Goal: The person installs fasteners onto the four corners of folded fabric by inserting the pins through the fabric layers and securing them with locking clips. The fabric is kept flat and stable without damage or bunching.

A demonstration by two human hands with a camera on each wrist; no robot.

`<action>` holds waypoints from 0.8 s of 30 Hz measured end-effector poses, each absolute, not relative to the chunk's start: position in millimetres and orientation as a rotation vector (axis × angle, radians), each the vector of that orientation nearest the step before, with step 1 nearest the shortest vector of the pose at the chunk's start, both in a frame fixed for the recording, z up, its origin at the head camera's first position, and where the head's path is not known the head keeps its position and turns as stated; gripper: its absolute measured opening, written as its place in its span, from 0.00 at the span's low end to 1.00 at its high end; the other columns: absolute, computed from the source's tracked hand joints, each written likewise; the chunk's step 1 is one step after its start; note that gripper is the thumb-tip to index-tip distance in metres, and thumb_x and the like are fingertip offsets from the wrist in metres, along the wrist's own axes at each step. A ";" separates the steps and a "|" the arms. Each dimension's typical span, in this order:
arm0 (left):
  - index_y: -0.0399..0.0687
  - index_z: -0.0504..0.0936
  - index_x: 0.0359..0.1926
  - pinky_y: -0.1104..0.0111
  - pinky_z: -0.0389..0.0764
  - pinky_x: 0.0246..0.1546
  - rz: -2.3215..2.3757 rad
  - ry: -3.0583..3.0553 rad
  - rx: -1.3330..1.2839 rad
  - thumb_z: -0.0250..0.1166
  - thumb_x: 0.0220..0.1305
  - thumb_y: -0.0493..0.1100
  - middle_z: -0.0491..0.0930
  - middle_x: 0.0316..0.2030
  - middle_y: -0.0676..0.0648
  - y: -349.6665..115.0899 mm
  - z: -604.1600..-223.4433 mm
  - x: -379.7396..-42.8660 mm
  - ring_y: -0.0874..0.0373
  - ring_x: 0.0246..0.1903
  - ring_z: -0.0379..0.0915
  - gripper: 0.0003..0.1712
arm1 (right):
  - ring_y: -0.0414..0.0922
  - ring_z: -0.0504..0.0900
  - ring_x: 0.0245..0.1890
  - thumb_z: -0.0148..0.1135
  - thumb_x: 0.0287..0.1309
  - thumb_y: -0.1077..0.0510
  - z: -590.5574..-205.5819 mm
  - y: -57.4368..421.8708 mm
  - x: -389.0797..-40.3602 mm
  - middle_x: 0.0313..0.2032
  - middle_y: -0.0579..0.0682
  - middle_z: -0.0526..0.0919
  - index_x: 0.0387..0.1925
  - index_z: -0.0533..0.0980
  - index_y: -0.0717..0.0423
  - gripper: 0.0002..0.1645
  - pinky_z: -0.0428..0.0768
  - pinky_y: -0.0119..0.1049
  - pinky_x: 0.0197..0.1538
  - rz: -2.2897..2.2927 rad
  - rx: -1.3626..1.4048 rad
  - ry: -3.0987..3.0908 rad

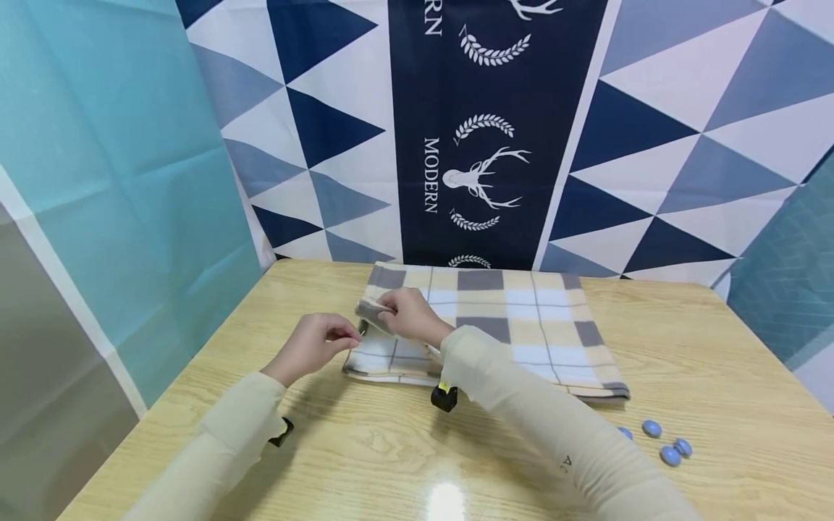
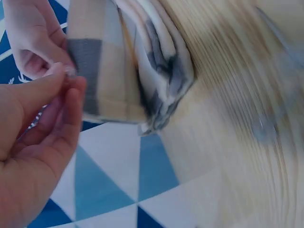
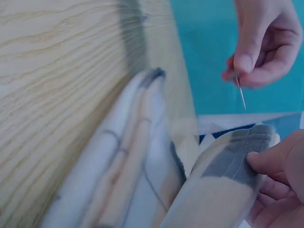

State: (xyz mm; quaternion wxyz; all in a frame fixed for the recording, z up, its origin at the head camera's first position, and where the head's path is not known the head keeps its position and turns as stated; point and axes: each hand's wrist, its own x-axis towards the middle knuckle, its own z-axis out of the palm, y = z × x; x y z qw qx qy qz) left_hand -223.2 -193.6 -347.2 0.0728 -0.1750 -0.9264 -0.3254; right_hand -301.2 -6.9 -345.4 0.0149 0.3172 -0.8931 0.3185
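Observation:
A folded plaid fleece blanket point(image 1: 547, 318) in grey, cream and white lies on the table. My right hand point(image 1: 413, 315) pinches its near-left corner and lifts it, thumb over the grey hem point(image 3: 237, 154) in the right wrist view. Just left of that corner is my left hand point(image 1: 316, 347), its thumb and fingertips pinching a thin pointed metal pin point(image 3: 241, 93). The pin points down toward the raised corner, with a gap between them in the right wrist view. In the left wrist view, the fingers mostly hide the pin.
Several smooth blue oval pieces point(image 1: 651, 428) lie near the blanket's front right corner. The wooden table point(image 1: 365, 449) ends at a patterned cloth point(image 1: 352, 188) behind and a teal cloth point(image 1: 150, 181) at the left.

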 end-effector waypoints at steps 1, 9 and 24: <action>0.41 0.87 0.33 0.73 0.81 0.36 -1.016 -2.771 -0.499 0.67 0.59 0.36 0.87 0.32 0.46 -191.5 -347.9 -226.7 0.63 0.32 0.79 0.03 | 0.39 0.74 0.23 0.60 0.59 0.64 -343.8 -5.1 -301.6 0.29 0.54 0.86 0.36 0.84 0.59 0.07 0.71 0.26 0.29 1.004 0.970 -2.776; 0.40 0.86 0.33 0.69 0.83 0.38 -1.136 -2.733 -0.449 0.67 0.59 0.35 0.87 0.34 0.44 -181.7 -351.5 -243.5 0.60 0.33 0.81 0.03 | 0.37 0.78 0.27 0.61 0.60 0.63 -340.2 2.0 -299.7 0.33 0.52 0.88 0.38 0.84 0.58 0.08 0.75 0.24 0.32 1.067 0.897 -2.765; 0.43 0.86 0.32 0.70 0.80 0.33 -1.154 -2.749 -0.439 0.66 0.60 0.35 0.87 0.33 0.44 -171.4 -346.2 -257.1 0.52 0.34 0.82 0.03 | 0.36 0.70 0.23 0.61 0.59 0.64 -333.4 9.1 -293.8 0.26 0.49 0.84 0.37 0.84 0.57 0.07 0.67 0.23 0.28 1.079 0.870 -2.716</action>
